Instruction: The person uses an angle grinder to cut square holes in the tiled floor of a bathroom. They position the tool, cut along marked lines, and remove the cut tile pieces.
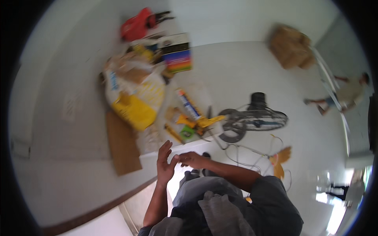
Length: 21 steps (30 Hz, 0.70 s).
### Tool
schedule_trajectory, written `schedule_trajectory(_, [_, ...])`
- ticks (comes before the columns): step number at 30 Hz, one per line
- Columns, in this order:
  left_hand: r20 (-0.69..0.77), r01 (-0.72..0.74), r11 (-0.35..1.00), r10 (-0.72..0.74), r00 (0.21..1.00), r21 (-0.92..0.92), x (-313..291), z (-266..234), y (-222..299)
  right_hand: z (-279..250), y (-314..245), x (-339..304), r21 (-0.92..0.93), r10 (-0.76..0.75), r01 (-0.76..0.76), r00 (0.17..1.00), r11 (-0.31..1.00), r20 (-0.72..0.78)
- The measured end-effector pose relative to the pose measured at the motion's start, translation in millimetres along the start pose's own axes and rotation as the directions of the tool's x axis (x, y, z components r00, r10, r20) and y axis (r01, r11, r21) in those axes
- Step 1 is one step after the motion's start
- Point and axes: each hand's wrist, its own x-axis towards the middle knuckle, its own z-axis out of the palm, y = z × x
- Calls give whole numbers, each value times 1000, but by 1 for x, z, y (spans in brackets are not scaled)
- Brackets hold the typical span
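My left hand [166, 164] is raised in front of me, its fingers stretched upward and holding nothing that I can see. Beside it, my right hand [192, 159] reaches across with bent fingers pressed together at the left thumb. Whether a small thing sits between those fingertips is too blurred to tell. Just beyond the hands, a yellow-and-black hand tool [173, 133] and a green tape measure [186, 131] lie on a pale work surface [157, 147]. A white, blue and orange tube [189, 104] lies farther off, near a yellow tool [210, 121].
Left of the tools are a yellow-and-white bag [143, 106], a brown cardboard strip [123, 143], and behind them a multicoloured box [177, 57] and red bag [136, 25]. Right: a black fan [264, 120], loose cables [240, 159], orange-brown gloves [280, 159], cardboard boxes [289, 47], a person [350, 94].
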Motion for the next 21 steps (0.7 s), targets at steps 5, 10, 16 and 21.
schedule_trajectory(5, [624,111,958,82,777,-264,47,92,47,-17,83,-99,181,201,-148,926,972,-319])
schedule_trajectory(10, [878,203,915,242,413,-348,-18,219,69,33,172,-212,686,675,654,351,319,-649])
schedule_trajectory(16, [938,-19,938,346,30,-346,-186,331,-37,84,144,-317,142,416,956,24,255,-909])
schedule_trajectory(21, [451,141,431,-874,-181,891,-279,362,-95,187,116,-422,-390,77,698,-536,601,-840])
